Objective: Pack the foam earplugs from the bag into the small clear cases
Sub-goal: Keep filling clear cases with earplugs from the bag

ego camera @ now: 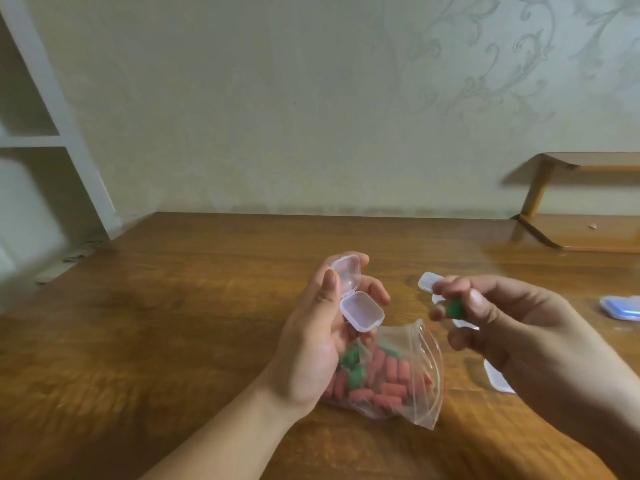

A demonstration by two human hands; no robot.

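A green foam earplug (454,308), judged light and squashy and best taken gently at its middle, is pinched between the right hand (502,327) fingers, just beside the open clear case (360,310) gripped by the left hand (318,337) fingers above the bag (398,375)

A brown wooden tabletop (173,306) fills the lower frame. A white shelf unit (41,133) stands upper left, a wooden rack (571,202) at right against floral-patterned wallpaper (311,98).
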